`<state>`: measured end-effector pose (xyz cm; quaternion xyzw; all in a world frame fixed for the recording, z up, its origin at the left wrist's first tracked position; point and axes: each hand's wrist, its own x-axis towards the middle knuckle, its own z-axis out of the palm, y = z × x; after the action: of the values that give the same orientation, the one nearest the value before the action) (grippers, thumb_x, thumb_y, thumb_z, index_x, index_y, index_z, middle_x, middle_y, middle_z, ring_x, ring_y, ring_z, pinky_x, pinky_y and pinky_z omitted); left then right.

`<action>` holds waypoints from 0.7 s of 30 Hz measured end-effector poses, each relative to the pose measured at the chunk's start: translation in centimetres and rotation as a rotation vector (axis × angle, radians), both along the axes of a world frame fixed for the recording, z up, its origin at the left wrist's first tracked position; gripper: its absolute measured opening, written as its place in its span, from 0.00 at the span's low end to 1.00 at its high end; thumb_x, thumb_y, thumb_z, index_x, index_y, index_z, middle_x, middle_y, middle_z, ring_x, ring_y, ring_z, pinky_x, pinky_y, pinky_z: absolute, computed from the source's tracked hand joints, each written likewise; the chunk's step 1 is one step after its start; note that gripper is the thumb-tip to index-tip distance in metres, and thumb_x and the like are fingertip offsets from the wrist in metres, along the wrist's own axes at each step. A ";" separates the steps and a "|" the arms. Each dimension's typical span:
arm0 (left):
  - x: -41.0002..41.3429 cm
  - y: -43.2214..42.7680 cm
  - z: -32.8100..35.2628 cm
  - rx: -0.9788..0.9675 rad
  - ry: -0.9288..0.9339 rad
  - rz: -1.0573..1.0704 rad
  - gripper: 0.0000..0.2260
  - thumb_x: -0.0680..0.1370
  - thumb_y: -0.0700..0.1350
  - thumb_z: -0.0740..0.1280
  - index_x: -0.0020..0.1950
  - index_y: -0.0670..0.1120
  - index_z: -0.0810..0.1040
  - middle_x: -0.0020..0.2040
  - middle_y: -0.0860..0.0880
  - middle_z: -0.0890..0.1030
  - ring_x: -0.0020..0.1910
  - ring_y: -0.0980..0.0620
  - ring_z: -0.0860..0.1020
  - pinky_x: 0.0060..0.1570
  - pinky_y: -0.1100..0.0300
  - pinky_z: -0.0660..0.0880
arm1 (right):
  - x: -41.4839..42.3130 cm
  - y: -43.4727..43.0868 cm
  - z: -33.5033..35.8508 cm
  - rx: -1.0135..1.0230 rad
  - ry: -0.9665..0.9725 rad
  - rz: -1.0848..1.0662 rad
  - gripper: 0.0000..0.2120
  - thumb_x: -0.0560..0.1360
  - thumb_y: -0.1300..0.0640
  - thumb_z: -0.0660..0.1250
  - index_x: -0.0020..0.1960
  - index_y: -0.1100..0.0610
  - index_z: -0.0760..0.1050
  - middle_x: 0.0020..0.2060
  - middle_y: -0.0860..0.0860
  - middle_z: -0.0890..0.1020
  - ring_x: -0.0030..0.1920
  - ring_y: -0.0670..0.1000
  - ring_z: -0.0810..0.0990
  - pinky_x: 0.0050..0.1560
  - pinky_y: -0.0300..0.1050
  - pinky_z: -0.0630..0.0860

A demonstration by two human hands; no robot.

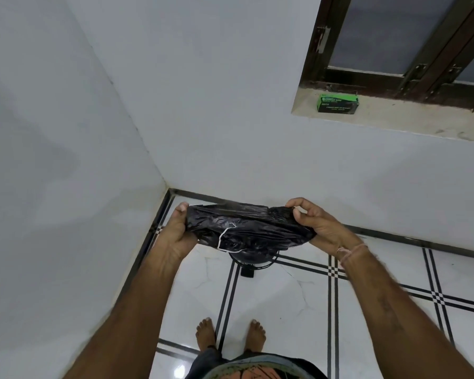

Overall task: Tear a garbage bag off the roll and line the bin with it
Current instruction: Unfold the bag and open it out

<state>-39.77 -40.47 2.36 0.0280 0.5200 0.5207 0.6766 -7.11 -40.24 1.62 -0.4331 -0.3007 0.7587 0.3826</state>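
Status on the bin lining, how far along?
Done: a black garbage bag looks torn free; the green box sits on the window sill. In hand: left hand and right hand stretch it above the bin, mostly hidden beneath. Left: open it and fit it over the rim.

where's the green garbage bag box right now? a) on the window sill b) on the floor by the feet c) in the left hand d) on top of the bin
a: the green box sits on the window sill, while both hands hold the black bag.
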 end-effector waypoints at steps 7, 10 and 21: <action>-2.0 -1.6 -3.4 0.022 0.130 -0.084 0.15 0.85 0.38 0.59 0.57 0.56 0.81 0.41 0.55 0.84 0.43 0.56 0.76 0.48 0.59 0.72 | 2.5 0.3 -1.9 -0.075 0.059 -0.345 0.11 0.86 0.59 0.59 0.51 0.52 0.79 0.49 0.53 0.88 0.48 0.54 0.86 0.44 0.53 0.85; -2.6 -2.7 -4.7 0.051 0.140 -0.117 0.16 0.85 0.35 0.60 0.61 0.54 0.81 0.53 0.52 0.82 0.52 0.54 0.78 0.58 0.57 0.73 | 3.5 0.8 -2.4 -0.178 0.058 -0.460 0.12 0.85 0.53 0.62 0.47 0.46 0.81 0.45 0.45 0.86 0.49 0.50 0.82 0.45 0.52 0.81; -2.8 -0.5 -5.0 -0.035 -0.098 0.222 0.10 0.85 0.38 0.61 0.63 0.42 0.79 0.53 0.41 0.82 0.49 0.45 0.83 0.38 0.52 0.85 | 1.7 0.9 -4.3 -0.270 0.103 -0.508 0.14 0.85 0.67 0.57 0.52 0.55 0.79 0.43 0.52 0.87 0.40 0.51 0.87 0.37 0.45 0.85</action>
<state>-42.56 -40.93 -2.62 -0.0669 0.4950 0.5840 0.6399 -5.38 -39.39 -2.72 -0.5026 -0.0590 0.6926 0.5140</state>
